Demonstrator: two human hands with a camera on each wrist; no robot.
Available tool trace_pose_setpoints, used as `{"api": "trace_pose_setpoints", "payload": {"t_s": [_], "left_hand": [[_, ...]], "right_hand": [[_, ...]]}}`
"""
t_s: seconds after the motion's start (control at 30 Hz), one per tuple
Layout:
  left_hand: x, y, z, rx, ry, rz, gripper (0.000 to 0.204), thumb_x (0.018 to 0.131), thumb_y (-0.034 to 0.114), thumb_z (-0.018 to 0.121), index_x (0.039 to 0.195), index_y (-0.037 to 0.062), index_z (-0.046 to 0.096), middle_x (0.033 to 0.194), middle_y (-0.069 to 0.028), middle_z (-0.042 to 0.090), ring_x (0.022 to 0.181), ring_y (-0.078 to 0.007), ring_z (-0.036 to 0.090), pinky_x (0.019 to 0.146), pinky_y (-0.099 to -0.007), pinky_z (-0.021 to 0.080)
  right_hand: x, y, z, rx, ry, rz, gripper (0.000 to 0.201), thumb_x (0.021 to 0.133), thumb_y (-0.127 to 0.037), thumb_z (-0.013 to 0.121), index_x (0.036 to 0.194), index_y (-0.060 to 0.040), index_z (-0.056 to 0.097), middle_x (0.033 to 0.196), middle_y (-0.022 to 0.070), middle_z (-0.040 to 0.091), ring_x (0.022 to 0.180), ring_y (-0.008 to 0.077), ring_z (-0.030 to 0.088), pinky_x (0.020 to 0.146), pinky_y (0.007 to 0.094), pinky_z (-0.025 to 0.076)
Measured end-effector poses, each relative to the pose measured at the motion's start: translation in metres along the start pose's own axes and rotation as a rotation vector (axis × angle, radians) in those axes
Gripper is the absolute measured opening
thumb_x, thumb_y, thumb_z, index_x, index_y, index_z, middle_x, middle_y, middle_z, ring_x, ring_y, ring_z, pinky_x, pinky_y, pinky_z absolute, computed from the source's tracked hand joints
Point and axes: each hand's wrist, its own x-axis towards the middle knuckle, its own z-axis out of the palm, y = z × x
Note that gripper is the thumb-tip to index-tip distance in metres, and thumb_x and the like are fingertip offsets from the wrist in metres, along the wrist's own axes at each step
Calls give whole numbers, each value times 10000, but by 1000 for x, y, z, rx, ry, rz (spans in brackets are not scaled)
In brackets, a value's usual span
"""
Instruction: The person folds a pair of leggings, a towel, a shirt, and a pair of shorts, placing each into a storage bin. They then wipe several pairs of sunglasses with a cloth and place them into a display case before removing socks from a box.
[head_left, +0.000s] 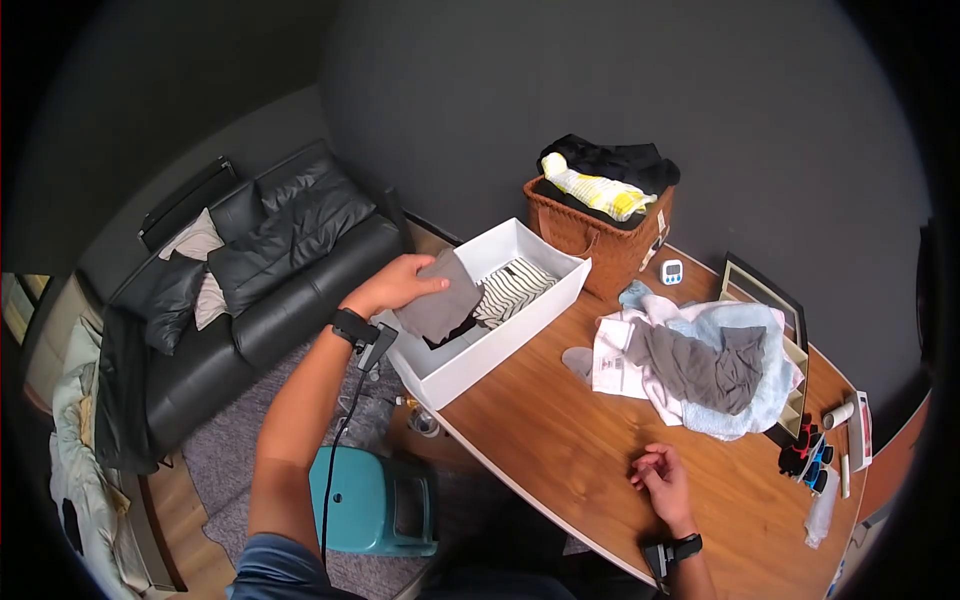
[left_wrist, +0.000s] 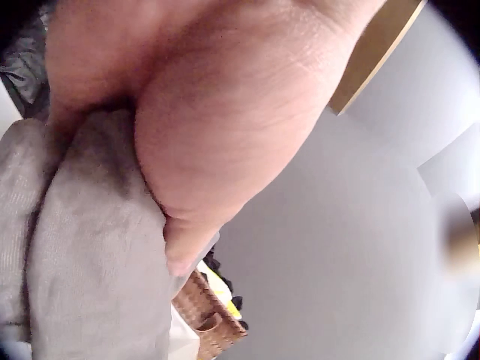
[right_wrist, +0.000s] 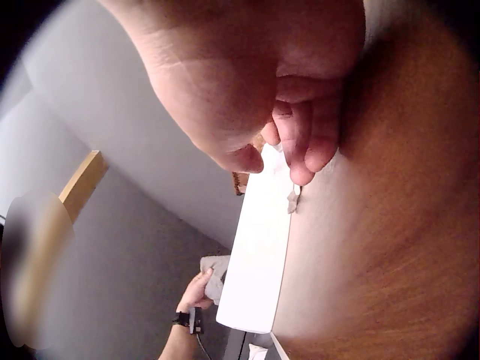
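Note:
In the head view the left hand (head_left: 395, 284) grips a folded grey cloth (head_left: 440, 302) over the near-left end of a white box (head_left: 500, 340). A black-and-white striped cloth (head_left: 514, 292) lies inside the box, with something black beside it. The left wrist view has the grey cloth (left_wrist: 97, 240) hanging from the left hand (left_wrist: 202, 112), thumb over it. The right hand (head_left: 665, 488) rests at the table's front edge, fingers loosely curled, holding nothing; the right wrist view shows the same hand (right_wrist: 262, 97) near the wooden surface.
A brown basket (head_left: 570, 228) of clothes stands behind the box. Right of the box lie a crumpled grey garment (head_left: 700, 368) and a light blue towel (head_left: 735, 425). A white timer (head_left: 671, 272), sunglasses (head_left: 797, 458) and a divided tray (head_left: 796, 352) are farther right. A teal stool (head_left: 350, 505) stands below.

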Motion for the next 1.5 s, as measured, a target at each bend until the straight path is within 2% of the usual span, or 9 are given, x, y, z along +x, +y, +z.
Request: {"api": "trace_pose_setpoints", "payload": {"t_s": [0.2,0.33,0.53,0.6,0.77,1.0,1.2,1.4,1.5], "left_hand": [[2,-35,24,-97,-197,-144,434,908,331,687,1167,-14,635,1041,-85,674,909,-144,615,797,-316,510],[4,-58,40,506,-392,-401,624,819,409,739,1247,-13,569,1054,-113,655,898,-208,624,729,-339,527],[15,-83,41,475,-472,-292,550,775,420,750,1125,11,636,893,-143,668,838,-237,636,666,-357,519],[27,-101,37,639,-310,53,480,777,392,758,1034,0,656,817,-128,671,787,-213,638,676,-343,515],[16,38,61,326,5,178,268,858,199,693,1021,-6,636,837,-106,673,767,-206,638,721,-318,514],[76,96,211,134,-174,574,304,861,114,668,1143,13,615,1072,-120,634,951,-238,640,844,-329,512],[102,115,322,496,4,839,456,790,164,720,1225,77,617,1268,-165,551,1197,-302,514,1010,-414,393],[108,138,322,264,-122,797,202,869,142,619,1043,44,645,1067,-114,624,1009,-250,592,884,-375,451],[84,171,290,-195,-307,570,143,967,123,551,1056,25,605,959,-15,606,863,-58,526,778,-218,446]], "right_hand": [[-2,0,0,6,0,-18,292,926,12,553,1197,-38,456,930,59,605,753,129,619,643,247,504],[-2,0,1,9,0,-15,286,928,17,547,1194,-34,457,930,58,602,756,129,620,642,244,502],[-4,5,-2,-15,-5,-15,280,940,12,536,1207,-38,470,952,54,608,776,125,623,666,248,512],[-3,6,-2,22,-17,-10,267,955,11,513,1216,-45,493,948,49,618,785,117,618,689,253,520],[-5,7,-4,40,-63,-4,202,1001,-40,484,1158,-33,611,951,28,628,801,85,583,731,230,500],[-7,12,-5,-8,-49,-22,198,1012,-61,487,1143,-31,632,961,19,630,818,73,571,758,220,492],[-8,15,-4,49,-50,-44,179,1013,-74,495,1113,-34,638,945,4,627,805,64,559,746,216,489],[-4,19,-11,159,-45,-62,195,1002,-97,528,1176,-29,585,959,31,624,815,81,577,740,222,497],[1,11,-11,285,-28,-47,254,991,-101,547,1233,-26,535,989,54,620,839,109,601,753,241,514]]}}
